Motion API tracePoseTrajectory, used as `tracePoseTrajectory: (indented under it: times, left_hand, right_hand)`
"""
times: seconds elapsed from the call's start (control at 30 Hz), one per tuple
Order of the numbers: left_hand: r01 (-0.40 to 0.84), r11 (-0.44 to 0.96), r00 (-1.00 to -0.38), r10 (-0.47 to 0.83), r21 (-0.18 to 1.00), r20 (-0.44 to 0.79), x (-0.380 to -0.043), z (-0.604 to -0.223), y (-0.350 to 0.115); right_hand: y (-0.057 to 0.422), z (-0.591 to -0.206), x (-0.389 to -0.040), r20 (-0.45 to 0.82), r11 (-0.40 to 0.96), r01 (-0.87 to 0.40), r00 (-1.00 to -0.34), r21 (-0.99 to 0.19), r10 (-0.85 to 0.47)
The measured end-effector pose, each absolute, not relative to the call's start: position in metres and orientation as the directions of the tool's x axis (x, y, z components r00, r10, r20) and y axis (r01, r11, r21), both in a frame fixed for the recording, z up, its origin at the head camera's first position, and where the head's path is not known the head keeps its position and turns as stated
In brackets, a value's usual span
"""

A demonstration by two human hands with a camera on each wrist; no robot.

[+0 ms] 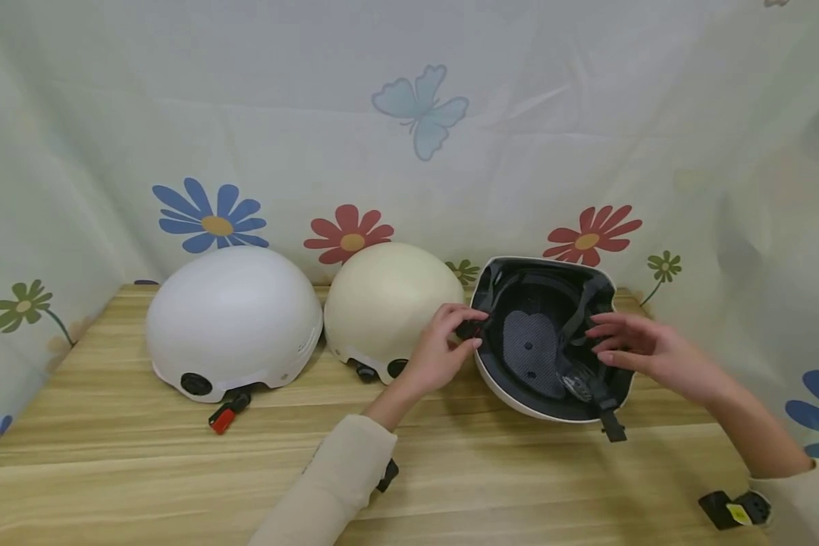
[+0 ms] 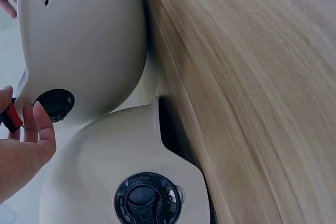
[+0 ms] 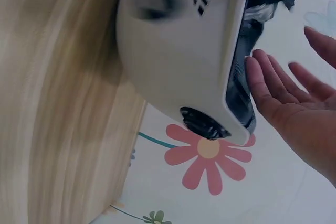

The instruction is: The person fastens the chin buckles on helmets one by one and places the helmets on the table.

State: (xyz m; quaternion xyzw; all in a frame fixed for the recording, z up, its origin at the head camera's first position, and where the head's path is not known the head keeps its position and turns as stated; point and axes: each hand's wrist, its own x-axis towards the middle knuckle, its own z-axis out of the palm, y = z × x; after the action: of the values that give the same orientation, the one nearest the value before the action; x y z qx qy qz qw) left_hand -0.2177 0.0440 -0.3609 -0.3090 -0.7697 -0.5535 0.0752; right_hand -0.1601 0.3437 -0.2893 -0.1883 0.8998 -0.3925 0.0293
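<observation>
Nearest my head camera lies the wooden table (image 1: 505, 485). Over it, the left hand (image 1: 442, 354) pinches a black-and-red buckle (image 2: 13, 115) between thumb and fingers; the right hand (image 1: 648, 354) is loosely spread, though I cannot tell whether it touches anything. Between them, the upturned helmet (image 1: 544, 341) shows me its black lining (image 1: 525, 353). Left of it sit a cream helmet (image 1: 392, 303) and a white helmet (image 1: 232, 318); behind hangs a flowered curtain (image 1: 300, 68).
</observation>
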Motion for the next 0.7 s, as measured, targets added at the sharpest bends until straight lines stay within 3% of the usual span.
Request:
tracePoseTrajectory:
  times: [0.3, 0.7]
  left_hand:
    - [0.562, 0.199, -0.798, 0.385, 0.803, 0.464, -0.218, -0.361, 0.042]
    - [0.570, 0.207, -0.798, 0.374, 0.795, 0.474, -0.217, -0.362, 0.044]
  right_hand:
    - [0.335, -0.302, -0.150, 0.136, 0.557, -0.478, -0.828, -0.680, -0.545]
    - [0.333, -0.310, -0.151, 0.168, 0.540, -0.469, -0.841, -0.699, -0.514]
